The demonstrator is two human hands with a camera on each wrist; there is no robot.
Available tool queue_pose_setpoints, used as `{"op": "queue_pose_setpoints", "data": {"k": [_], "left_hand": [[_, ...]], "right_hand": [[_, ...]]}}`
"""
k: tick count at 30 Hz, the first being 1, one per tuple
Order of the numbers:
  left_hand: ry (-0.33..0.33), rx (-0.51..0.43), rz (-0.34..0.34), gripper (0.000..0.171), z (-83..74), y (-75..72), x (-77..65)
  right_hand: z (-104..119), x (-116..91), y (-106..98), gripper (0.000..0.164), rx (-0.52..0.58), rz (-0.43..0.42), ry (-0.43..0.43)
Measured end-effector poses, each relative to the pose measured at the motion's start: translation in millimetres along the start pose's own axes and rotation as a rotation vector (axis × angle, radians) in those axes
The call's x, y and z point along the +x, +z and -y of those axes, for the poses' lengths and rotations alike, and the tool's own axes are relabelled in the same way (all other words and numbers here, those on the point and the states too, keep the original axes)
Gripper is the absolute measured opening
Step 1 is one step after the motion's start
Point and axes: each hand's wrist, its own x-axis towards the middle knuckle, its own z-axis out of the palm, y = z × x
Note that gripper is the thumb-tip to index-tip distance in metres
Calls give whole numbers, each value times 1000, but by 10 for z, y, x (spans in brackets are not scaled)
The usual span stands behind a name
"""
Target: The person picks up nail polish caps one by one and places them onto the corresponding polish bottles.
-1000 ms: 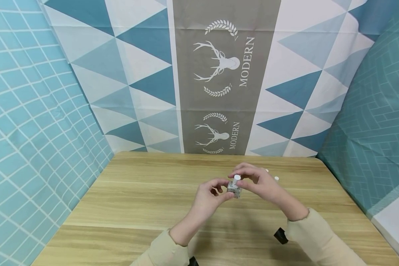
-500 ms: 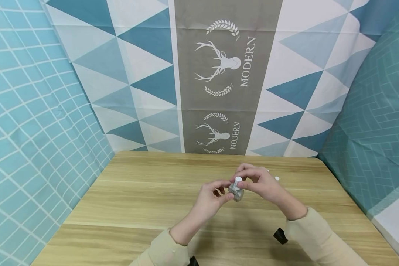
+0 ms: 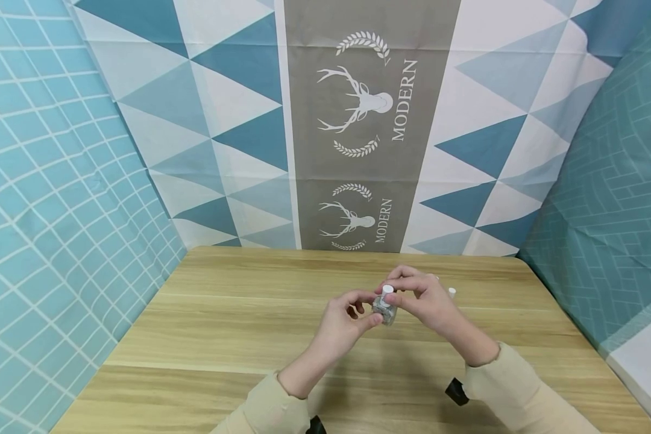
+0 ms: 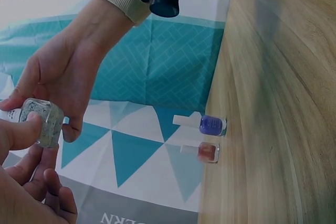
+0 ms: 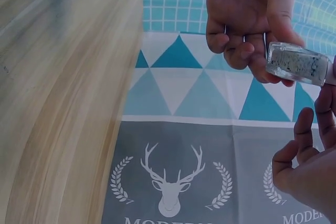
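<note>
Held up over the table is a small clear nail polish bottle [image 5: 296, 64] with dark-speckled polish inside and a white cap [image 3: 387, 289]. My left hand [image 3: 337, 322] pinches the glass body between thumb and fingers. The fingers of my right hand [image 3: 420, 296] pinch the cap, which sits on the bottle's neck. In the left wrist view the speckled glass [image 4: 51, 124] shows, with my left thumb across it. Seen from the right wrist, the bottle lies nearly sideways and the cap is mostly hidden by my right fingers.
Two more nail polish bottles stand on the table beyond my right hand: a purple one [image 4: 211, 125] and a reddish-brown one [image 4: 208, 152], both white-capped. The wooden table [image 3: 222, 337] ends at patterned cloth walls [image 3: 239, 120] behind and on both sides.
The bottle tilted a little half a second ago and is now slightly raised again between my fingers. Both hands keep their grip, and the right wrist has shifted slightly left.
</note>
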Motion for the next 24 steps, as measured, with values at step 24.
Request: {"op": "queue_pose_setpoints", "data": {"k": [24], "left_hand": [[31,36,-43,24,13,-2,-7]], "right_hand": [[15,-15,-1,16,-169,-59,11]]}}
